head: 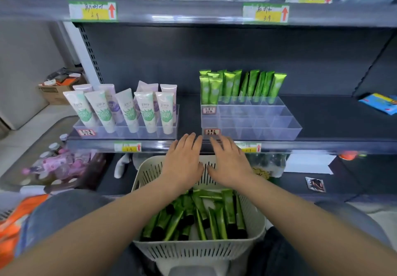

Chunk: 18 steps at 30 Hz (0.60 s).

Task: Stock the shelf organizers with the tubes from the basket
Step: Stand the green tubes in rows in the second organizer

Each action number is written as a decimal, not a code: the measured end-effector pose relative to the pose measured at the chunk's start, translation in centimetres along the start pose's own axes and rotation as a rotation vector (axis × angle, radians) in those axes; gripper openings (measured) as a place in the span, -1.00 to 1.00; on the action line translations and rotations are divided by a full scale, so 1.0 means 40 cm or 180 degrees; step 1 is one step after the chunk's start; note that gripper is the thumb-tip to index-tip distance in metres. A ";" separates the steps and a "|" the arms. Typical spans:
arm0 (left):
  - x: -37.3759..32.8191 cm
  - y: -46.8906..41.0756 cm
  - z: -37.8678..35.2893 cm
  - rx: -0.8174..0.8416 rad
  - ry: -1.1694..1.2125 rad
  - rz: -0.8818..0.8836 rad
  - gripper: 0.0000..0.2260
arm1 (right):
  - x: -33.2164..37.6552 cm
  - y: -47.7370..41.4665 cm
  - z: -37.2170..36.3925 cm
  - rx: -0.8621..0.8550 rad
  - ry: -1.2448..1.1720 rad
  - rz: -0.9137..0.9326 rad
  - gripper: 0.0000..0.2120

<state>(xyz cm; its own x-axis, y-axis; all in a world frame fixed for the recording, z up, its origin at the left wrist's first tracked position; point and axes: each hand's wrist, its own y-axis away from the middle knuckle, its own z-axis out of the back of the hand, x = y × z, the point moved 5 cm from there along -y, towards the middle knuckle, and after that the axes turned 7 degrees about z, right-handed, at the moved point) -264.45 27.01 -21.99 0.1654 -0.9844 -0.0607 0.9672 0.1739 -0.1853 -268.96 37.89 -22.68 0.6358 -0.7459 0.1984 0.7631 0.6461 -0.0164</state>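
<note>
Two grips, both unloaded: your left grip (183,161) and right grip (229,162) hover side by side, palms down, fingers straight, holding nothing. Below them and nearer to you, green tubes (214,217) lie piled in the slatted basket (193,252). Just beyond the right grip's fingertips sits the clear organizer (253,125), with upright tubes (242,86) in its far row. Beyond and left of the left grip stand white tubes (129,110).
</note>
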 end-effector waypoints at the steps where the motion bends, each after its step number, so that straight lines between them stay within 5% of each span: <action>1: 0.001 0.009 -0.014 0.0038 0.0014 -0.0004 -0.36 | -0.001 0.007 -0.016 0.0024 -0.0013 -0.0014 -0.24; 18: 0.023 0.083 -0.280 0.0759 0.0439 0.0002 -0.43 | -0.056 0.056 -0.264 0.0785 -0.0190 -0.0189 -0.39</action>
<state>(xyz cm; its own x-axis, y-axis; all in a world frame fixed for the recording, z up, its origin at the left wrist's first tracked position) -263.24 27.01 -33.63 0.1540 -0.9683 -0.1969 0.9879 0.1470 0.0499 -267.43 39.31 -33.51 0.5772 -0.7776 0.2496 0.7429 0.6268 0.2349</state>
